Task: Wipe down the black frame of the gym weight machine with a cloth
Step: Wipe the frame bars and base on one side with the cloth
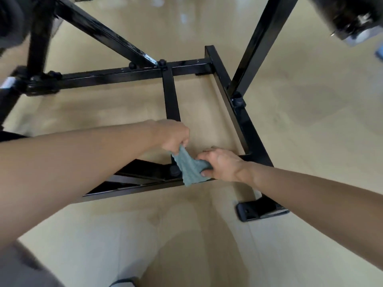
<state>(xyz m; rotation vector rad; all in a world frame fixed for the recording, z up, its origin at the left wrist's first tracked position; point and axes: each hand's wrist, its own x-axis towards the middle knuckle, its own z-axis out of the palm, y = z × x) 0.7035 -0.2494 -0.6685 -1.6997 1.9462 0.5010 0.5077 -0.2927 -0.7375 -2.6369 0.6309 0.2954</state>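
Here I look down from the head camera at the base of the weight machine's black frame (171, 94), a rectangle of square tubing lying on the glossy beige floor (300, 125). My left hand (173, 134) reaches in from the left with its fingers curled downward, pinching the upper corner of the teal cloth (189, 168) between thumb and fingertips. My right hand (222, 165) comes in from the right, fingers and thumb closed round the cloth's other end. It sits right at the near bar of the frame, not far from the corner where that bar meets the right side rail. The cloth is ribbed and stretched between the two hands. Its lower edge drapes over the near bar, close to where the middle crossbar joins it and beside a round black bolt cap (175, 170). The hands are near each other, parted only by the span of cloth. Beyond them a diagonal brace (103, 32) runs down from the upper left to the far bar, and an upright post (261, 44) rises from the right side rail. A flat black foot plate (260, 210) shows on the floor just below my right forearm. I cannot tell whether the right hand presses the cloth onto the metal or holds it just above.
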